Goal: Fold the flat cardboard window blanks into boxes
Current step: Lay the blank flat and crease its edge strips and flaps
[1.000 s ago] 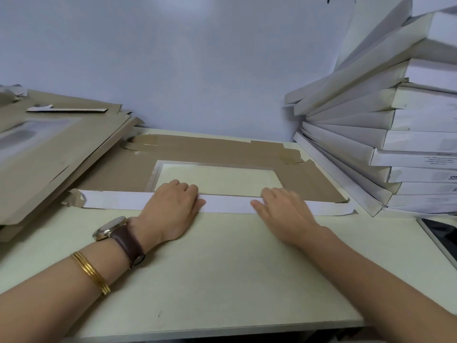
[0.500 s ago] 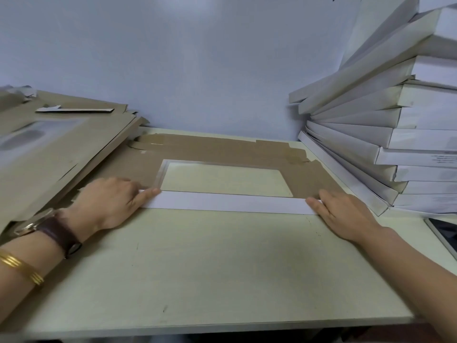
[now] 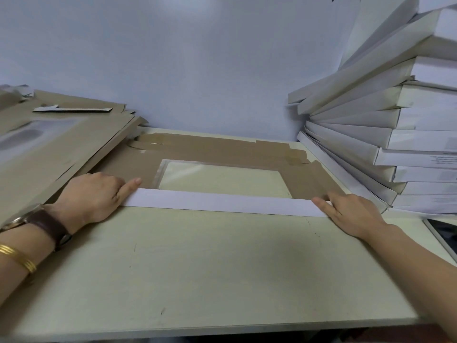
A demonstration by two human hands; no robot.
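Now I am pressing my left hand (image 3: 91, 196) and right hand (image 3: 351, 214), gripping nothing, on both ends of the folded flap (image 3: 222, 201), the window blank (image 3: 222, 149) lying mid-surface (image 3: 222, 268), seemingly light, stiff, best held by its edges.

Pale cream tabletop (image 3: 222, 268) stood against a plain blue-grey wall (image 3: 197, 58), dark-screened white-framed tablet (image 3: 445, 235) lay flat at its right edge
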